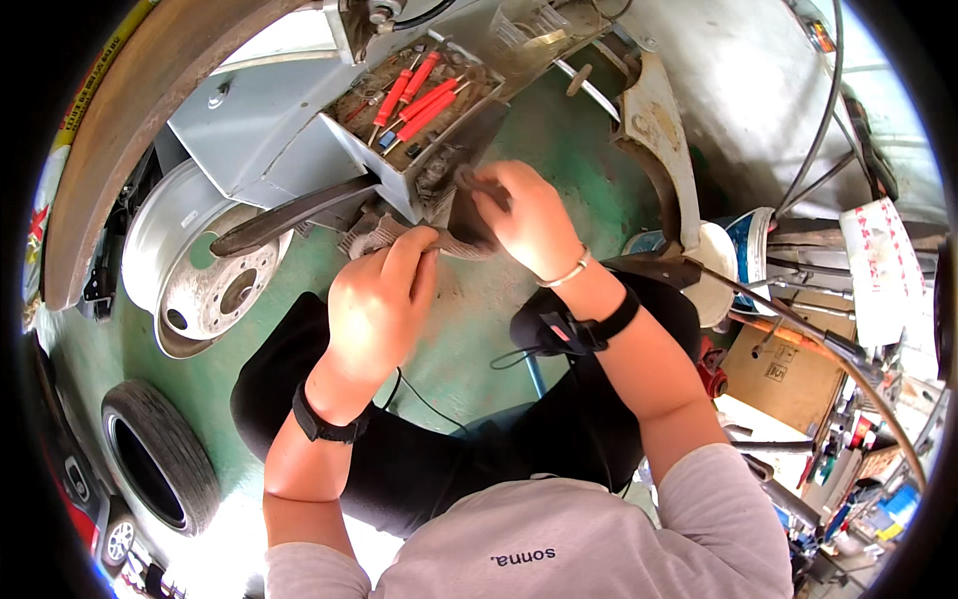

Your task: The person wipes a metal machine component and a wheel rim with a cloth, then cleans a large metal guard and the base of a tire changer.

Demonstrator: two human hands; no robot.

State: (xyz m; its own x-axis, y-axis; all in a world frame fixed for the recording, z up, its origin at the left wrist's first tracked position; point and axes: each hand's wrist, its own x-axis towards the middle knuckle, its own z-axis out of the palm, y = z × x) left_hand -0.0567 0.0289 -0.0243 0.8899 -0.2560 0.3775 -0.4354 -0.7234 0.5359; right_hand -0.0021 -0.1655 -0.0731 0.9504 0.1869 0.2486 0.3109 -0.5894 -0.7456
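A soiled knitted cloth point(464, 245), perhaps a work glove, stretches between my two hands. My left hand point(378, 299) pinches its near left end between thumb and fingers. On the other side, my right hand point(520, 213) grips a darker, bunched part; its fingertips hide some of the fabric. Both hands are just below a grey metal box point(374, 168) fixed to a machine. In the top of that box lie several red-handled tools point(426, 116) with thin metal shafts, among dirt and small parts.
A black curved lever point(296, 213) juts out left of the cloth, over a steel wheel rim point(217, 277). A tyre point(161, 457) stands on the green floor at left. Buckets point(718, 269), a hose point(883, 389) and a cardboard box point(786, 374) are at right.
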